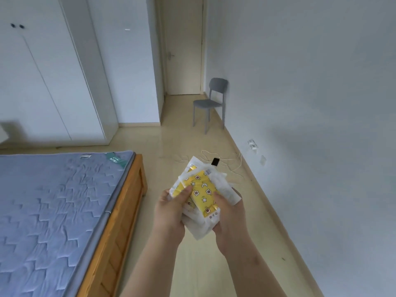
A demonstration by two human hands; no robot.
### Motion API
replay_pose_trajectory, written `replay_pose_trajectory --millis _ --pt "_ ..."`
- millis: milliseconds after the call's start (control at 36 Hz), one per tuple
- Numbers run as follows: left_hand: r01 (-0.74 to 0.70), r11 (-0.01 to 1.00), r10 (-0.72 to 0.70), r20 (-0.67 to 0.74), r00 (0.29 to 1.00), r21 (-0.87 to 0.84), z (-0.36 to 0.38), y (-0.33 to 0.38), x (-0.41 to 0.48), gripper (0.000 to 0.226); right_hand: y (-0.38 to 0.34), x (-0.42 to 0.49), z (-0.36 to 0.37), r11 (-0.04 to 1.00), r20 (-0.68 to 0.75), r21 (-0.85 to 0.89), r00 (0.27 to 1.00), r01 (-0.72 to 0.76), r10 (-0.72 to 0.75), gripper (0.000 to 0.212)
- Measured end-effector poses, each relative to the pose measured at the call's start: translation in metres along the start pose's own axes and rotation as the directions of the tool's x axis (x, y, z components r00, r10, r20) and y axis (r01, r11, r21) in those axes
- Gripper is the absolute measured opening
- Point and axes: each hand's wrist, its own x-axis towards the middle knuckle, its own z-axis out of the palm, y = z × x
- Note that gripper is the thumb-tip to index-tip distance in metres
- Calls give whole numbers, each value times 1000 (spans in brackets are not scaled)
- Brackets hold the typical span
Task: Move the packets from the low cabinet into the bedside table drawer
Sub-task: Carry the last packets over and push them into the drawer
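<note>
- Your left hand (171, 211) and right hand (229, 213) both clamp the fanned packets (203, 191), mid-air beside the bed (64, 200).
- Wrappers look slick; slacken either grip and the lower ones could slide out.
- Loose cable (231, 159) on the floor ahead: trip risk. Drawer not in view.

Beige floor (188, 138) — grey chair (209, 101), white cables (233, 166) and wooden bed (120, 221) on it.

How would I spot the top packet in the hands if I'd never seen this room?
Find the big blue mattress on the left. Just right of its wooden bed frame, the left hand and right hand hold a bunch of packets over the floor. The top packet is bright yellow with stars, moons and flowers, while the others look plain white.
</note>
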Motion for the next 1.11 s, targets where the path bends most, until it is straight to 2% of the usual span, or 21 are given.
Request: replay_pose_trajectory --millis 83,111,250,333,500,583,667,833,917,1000,1111 --pt "-5 999 2 -65 998 -51 2 12 57 21 9 61 12 998 64 -48 997 -49 52 31" --pt "-8 998 3 -78 997 -63 3 16 77 22 14 82 17 996 66 -63 995 -66 70 29" --pt "-29 998 23 -112 993 -56 12 56 192 28 26 196 61 995 78 -55 993 -79 83 47" --pt "-45 999 47 -97 994 20 19 93 265 26 23 266 95 997 77 -19 994 -74 75 55" --pt "-52 979 63 -51 997 197 46 156 392 18 16 400 138 1000 59 18 998 -1 -1 31" --pt "-60 963 67 -19 998 262 60 165 441 14 21 456 146 1000 22 -8 1000 5 -4 33" --pt "-89 956 92 5 996 279 72 171 492 22 23 513 157 1000 47 -13 999 7 -6 48" --pt "-95 983 100 -25 995 154 101 182 610 14 25 641 165 989 159 111 984 -95 77 75" --pt "-70 995 75 -67 995 70 126 191 672 15 18 709 165 980 237 125 964 -152 119 76" --pt "-60 998 59 -73 996 -20 151 209 732 19 4 772 175 983 333 114 938 -142 97 84" --pt "-77 990 66 -98 993 -115 169 235 798 21 -1 855 198 988 360 54 926 -143 114 77"
